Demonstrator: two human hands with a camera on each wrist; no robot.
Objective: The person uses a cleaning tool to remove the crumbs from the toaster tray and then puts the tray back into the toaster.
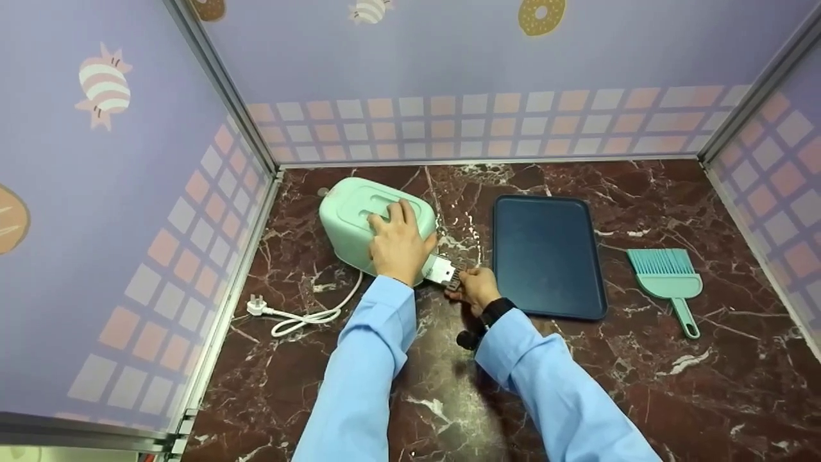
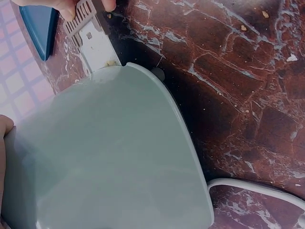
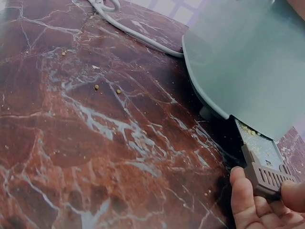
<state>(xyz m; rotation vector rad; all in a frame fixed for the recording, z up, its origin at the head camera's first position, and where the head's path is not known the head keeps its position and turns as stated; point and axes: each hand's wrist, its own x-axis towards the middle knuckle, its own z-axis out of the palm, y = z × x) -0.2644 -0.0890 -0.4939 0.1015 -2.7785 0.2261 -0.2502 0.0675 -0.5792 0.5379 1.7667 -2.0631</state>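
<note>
A mint-green toaster (image 1: 351,234) stands at the back left, with two slots in its top. My left hand (image 1: 399,249) rests on that top, fingers spread beside the slots and thumb at the near right edge. From the toaster's right end a metal crumb tray (image 1: 439,269) sticks partway out, its inner part hidden inside. My right hand (image 1: 478,287) pinches the tray's brown slotted handle (image 3: 271,179) between thumb and fingers. Yellowish crumbs (image 3: 248,130) lie on the tray close to the toaster's opening.
A dark blue rectangular tray (image 1: 548,256) lies right of my right hand. Farther right is a green brush in a dustpan (image 1: 670,283). The toaster's white cord and plug (image 1: 256,307) lie at left. Small crumbs (image 3: 96,87) dot the marbled tabletop. Patterned walls enclose the sides and back.
</note>
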